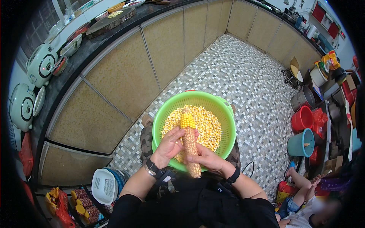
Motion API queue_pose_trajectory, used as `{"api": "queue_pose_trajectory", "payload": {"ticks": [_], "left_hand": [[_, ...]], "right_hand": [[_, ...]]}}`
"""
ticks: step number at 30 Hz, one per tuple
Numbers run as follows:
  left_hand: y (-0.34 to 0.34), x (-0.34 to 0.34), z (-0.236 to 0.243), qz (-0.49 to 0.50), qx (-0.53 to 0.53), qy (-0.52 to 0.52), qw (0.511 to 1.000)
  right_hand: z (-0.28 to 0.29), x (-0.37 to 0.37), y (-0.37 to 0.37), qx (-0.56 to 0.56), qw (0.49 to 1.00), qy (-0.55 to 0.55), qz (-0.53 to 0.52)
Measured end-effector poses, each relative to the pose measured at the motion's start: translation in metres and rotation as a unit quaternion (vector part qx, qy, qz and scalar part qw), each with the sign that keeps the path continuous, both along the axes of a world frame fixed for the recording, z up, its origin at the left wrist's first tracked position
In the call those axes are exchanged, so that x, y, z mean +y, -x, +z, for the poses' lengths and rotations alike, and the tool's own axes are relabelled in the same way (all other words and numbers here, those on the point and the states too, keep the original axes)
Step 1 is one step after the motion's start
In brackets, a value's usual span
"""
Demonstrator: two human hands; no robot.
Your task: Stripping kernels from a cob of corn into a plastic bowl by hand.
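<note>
Being held aslant above the green basket (229,133), the corn cob (190,142) is being pinched just below its yellow kernels by the left hand (165,145), while its lower part is being clasped under the thumb of the right hand (209,157). Loose kernels (209,125) are being contained underneath. Judging by looks, something light, stiff and rough is being handled, hardly slippery or fragile; firm hold is probably being best afforded by the bare shaft, away from the kernelled tip.

Kernels (208,123) in basket (227,129), cob (190,141) above kernels
</note>
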State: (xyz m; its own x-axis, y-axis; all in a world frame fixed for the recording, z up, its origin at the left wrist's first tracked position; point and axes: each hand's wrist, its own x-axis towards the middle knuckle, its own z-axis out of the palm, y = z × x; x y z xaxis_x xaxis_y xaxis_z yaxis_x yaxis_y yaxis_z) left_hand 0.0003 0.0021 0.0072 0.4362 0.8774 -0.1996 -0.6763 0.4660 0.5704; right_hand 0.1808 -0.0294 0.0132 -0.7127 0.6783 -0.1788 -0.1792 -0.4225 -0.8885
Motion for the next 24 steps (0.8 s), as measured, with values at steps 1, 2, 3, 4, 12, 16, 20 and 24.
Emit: {"api": "queue_pose_trajectory", "payload": {"ticks": [1,2,3,4,12,16,20,24], "left_hand": [[0.0,0.0,0.001,0.0,0.0,0.0,1.0],[0.0,-0.001,0.002,0.002,-0.001,0.007,1.0],[0.0,-0.001,0.002,0.005,-0.001,0.014,1.0],[0.0,-0.001,0.003,0.004,-0.001,0.014,1.0],[0.002,0.002,-0.001,-0.017,-0.04,-0.008,0.999],[0.001,0.0,-0.002,-0.006,-0.079,0.049,0.996],[0.0,0.0,-0.006,0.022,-0.01,0.028,0.999],[-0.001,0.0,-0.007,0.029,0.0,0.021,0.999]], "right_hand": [[0.001,0.0,0.0,0.0,1.0,0.0,0.0],[0.002,0.0,0.0,-0.002,1.0,0.002,0.002],[0.003,0.0,0.0,-0.004,1.0,0.005,0.004],[0.003,0.0,0.0,-0.004,1.0,0.005,0.004],[0.004,0.0,-0.001,0.003,1.0,0.029,0.009],[0.003,0.0,0.0,-0.001,1.0,0.03,0.006],[0.004,0.0,0.0,-0.023,1.0,0.005,0.005],[-0.002,0.0,0.0,-0.026,1.0,-0.016,-0.002]]}}
